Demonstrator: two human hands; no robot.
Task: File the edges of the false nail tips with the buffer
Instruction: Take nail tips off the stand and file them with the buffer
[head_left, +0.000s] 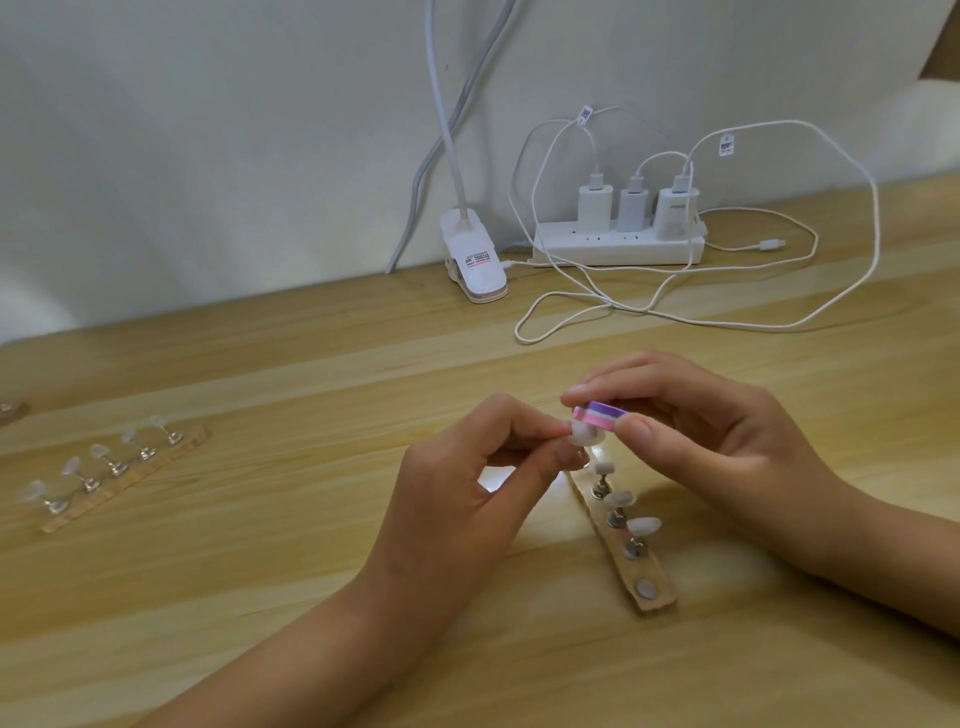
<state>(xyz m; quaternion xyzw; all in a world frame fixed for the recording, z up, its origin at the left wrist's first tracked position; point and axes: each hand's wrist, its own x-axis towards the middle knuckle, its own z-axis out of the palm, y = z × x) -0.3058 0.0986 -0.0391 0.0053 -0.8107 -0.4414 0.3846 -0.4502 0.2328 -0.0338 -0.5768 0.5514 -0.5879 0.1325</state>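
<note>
My left hand (467, 467) pinches a white false nail tip (742, 435) on its small stand between thumb and forefinger, above the table. My right hand (701, 431) grips a small pink, white and purple buffer block (754, 415), which lies against the top of that nail tip. Just below, a wooden holder strip (652, 597) carries three more white nail tips (643, 525) on metal pegs, and one bare magnet spot sits at its near end.
A second wooden strip (171, 454) with several clear nail tips lies at the left. At the back stand a white clip lamp (475, 260), a power strip (618, 248) with three chargers, and looping white cables (779, 325) on the wooden table (260, 597).
</note>
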